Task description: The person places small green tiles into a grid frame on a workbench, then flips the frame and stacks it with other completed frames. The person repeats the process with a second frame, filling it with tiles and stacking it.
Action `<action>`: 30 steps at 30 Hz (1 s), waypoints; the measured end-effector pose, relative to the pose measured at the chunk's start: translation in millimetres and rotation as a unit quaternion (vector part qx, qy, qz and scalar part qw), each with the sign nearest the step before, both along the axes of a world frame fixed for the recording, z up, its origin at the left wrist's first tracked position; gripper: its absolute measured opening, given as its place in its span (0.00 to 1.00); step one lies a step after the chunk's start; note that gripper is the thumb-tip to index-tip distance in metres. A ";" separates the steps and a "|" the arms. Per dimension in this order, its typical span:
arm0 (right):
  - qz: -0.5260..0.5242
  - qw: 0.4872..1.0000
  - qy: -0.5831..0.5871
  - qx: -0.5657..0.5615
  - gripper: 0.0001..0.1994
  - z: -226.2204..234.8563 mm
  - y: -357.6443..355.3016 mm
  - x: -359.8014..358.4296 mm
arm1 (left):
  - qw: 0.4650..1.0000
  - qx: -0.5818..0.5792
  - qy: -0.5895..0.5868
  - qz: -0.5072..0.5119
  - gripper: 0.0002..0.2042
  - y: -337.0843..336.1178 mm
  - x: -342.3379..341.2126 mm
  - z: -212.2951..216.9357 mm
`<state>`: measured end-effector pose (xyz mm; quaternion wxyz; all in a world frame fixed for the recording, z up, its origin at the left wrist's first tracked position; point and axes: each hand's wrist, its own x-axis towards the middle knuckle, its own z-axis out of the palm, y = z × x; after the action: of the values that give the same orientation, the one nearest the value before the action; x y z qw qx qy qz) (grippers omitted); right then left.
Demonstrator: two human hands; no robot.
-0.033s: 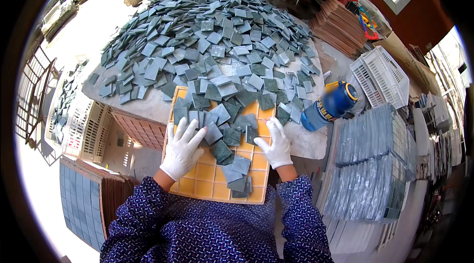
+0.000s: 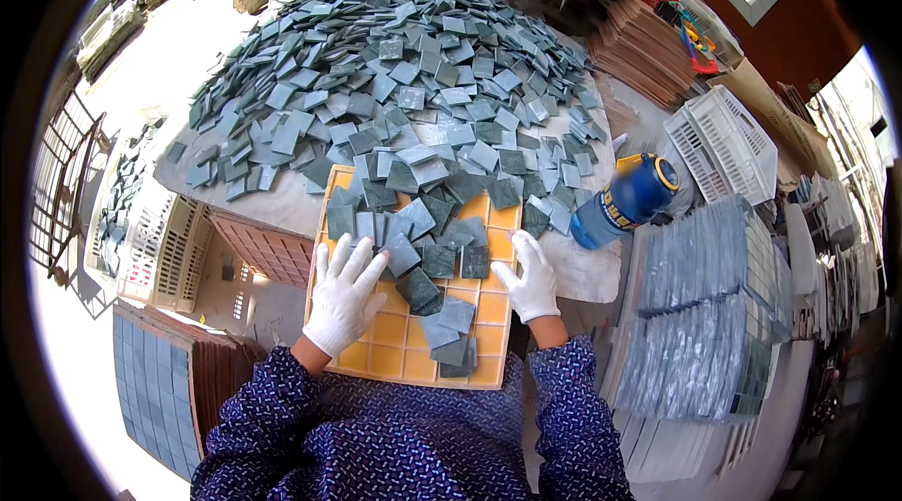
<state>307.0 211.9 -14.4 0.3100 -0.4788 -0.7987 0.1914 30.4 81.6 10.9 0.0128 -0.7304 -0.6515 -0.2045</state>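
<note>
I see both hands in white gloves lying flat, fingers spread, gripping nothing. The left hand (image 2: pixel 344 294) rests on the left part of an orange grid tray (image 2: pixel 406 349), its fingertips touching the loose grey-green mosaic tiles (image 2: pixel 427 247) scattered over the tray between the two hands. The right hand (image 2: pixel 531 280) lies at the tray's right edge, its fingers against the same loose tiles. The tray sits just in front of me, its far end under the near rim of a big heap of grey-green tiles (image 2: pixel 404 78) that covers the worktop (image 2: pixel 282 205) beyond both hands. Just past the right hand, to its right, a blue bottle with a yellow band (image 2: pixel 628 200) lies tilted at the worktop's edge. Further right of it stands a white plastic crate (image 2: pixel 723 148), and nearer me on that side stacks of finished tile sheets (image 2: pixel 700 304). Left of the left hand, below the worktop, another stack of blue-grey tile sheets (image 2: pixel 155 379) stands.
</note>
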 end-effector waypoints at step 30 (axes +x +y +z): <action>0.171 0.982 -0.076 0.003 0.30 3.2 -141.9 28.1 | 0.978 0.075 -0.193 -0.027 0.10 -10.5 6.2 -30.8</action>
<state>335.1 70.0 -11.2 0.2125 -0.3469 -0.8909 0.2019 36.6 71.1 -19.8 -0.0640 -0.6916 -0.6045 -0.3901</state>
